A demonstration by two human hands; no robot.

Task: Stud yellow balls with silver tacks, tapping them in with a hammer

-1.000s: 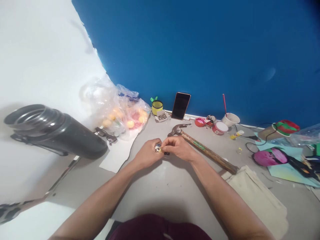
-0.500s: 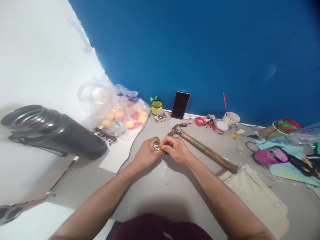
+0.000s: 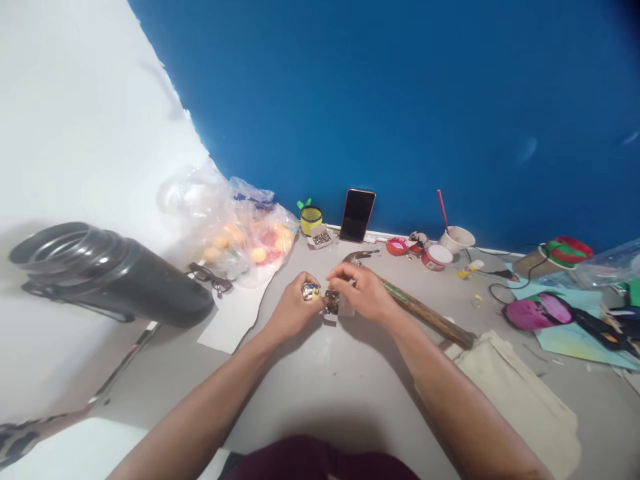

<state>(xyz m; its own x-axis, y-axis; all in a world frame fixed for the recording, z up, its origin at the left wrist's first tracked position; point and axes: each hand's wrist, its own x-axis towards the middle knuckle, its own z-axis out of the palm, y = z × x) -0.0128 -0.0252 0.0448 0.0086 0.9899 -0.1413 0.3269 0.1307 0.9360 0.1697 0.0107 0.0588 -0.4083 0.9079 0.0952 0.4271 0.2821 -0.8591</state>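
Observation:
My left hand [image 3: 294, 308] is closed around a small yellow piece studded with shiny metal heads [image 3: 311, 291]. Just right of it, a little open box of dark metal tacks [image 3: 331, 304] lies on the table, with a pale flap towards me. My right hand [image 3: 364, 293] hovers at the box's right side, thumb and fingers bent together; anything between the fingertips is too small to make out. Behind that hand lies a claw hammer [image 3: 425, 312], its head partly covered by my fingers.
A second box of tacks [image 3: 321, 238] stands before a yellow container [image 3: 311, 219]. A phone [image 3: 357, 215] leans on the blue wall. At left are a dark flask [image 3: 120, 273] and a bag of fruit-like things [image 3: 250, 240]; at right lies a beige cloth [image 3: 515, 400].
My right hand has moved away from the studded piece to the right, parting from my left hand. The small tack box between them now shows more fully.

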